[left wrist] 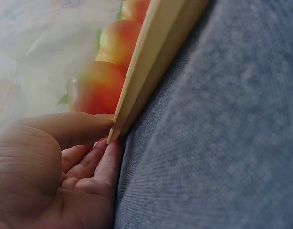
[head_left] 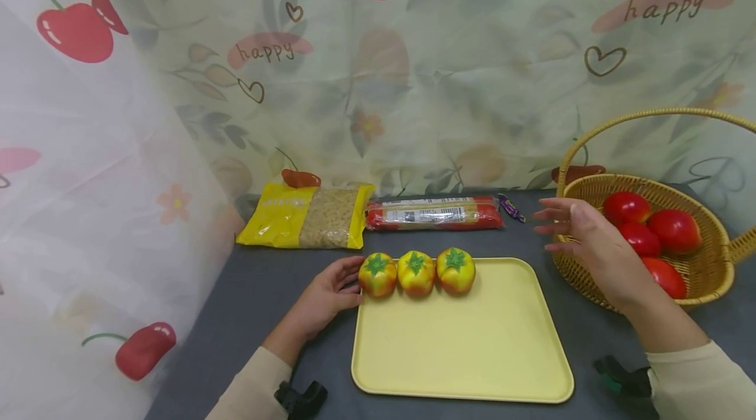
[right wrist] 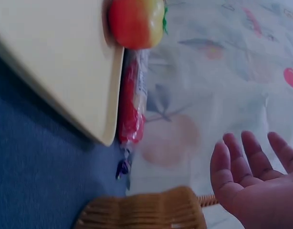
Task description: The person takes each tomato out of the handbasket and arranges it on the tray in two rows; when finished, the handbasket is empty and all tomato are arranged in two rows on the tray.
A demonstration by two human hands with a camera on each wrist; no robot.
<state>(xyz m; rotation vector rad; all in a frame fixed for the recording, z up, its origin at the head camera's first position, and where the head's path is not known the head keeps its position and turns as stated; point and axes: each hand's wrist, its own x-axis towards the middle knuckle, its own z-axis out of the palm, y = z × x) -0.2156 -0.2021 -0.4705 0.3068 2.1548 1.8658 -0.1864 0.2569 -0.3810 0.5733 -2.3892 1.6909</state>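
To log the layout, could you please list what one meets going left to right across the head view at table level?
Yellow bag → left hand → three yellow-orange tomatoes on the tray → right hand → basket of red tomatoes.

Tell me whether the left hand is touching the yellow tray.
Touching. The left wrist view shows the left hand with thumb and fingertips against the corner edge of the yellow tray, with no gap between them.
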